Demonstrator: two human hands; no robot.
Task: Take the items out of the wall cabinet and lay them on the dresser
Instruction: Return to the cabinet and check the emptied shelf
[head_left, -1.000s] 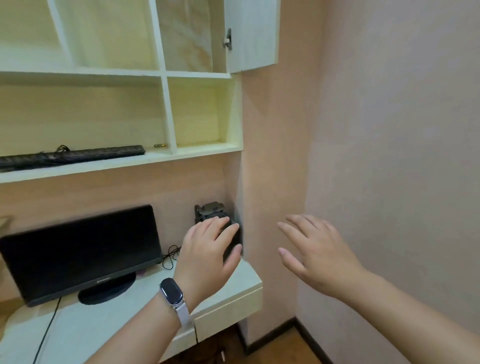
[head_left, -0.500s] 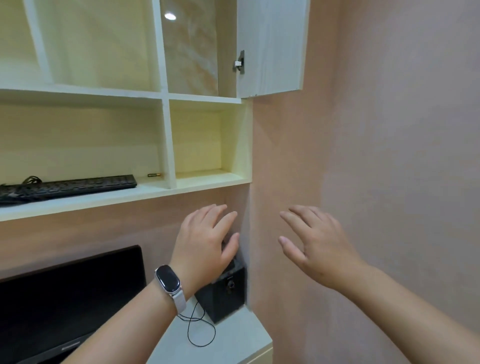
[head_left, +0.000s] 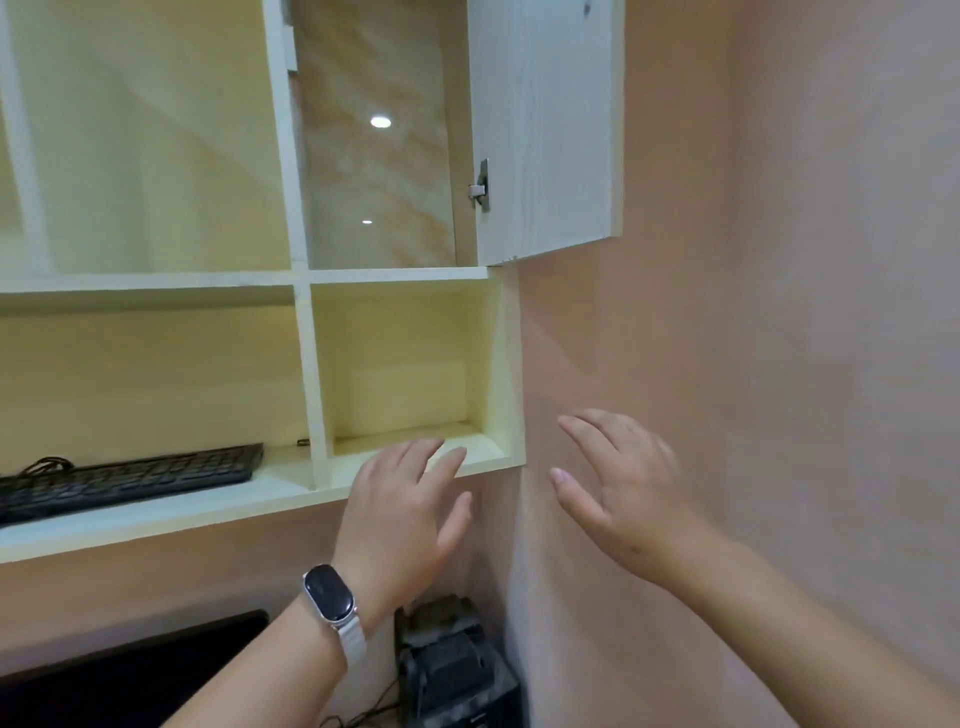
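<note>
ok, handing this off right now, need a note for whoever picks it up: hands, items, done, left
Left hand: open, holds nothing, raised before the small lower-right cubby of the cream wall cabinet.
Right hand: open, holds nothing, before the pink wall.
Items: the flat black keyboard lies on the long lower shelf. A small dark item by the divider is too small to identify. The white cabinet door is open.
Done: a black boxy device stands below the shelf; its origin cannot be told.
Left: move the keyboard and the small item to the dresser.
</note>
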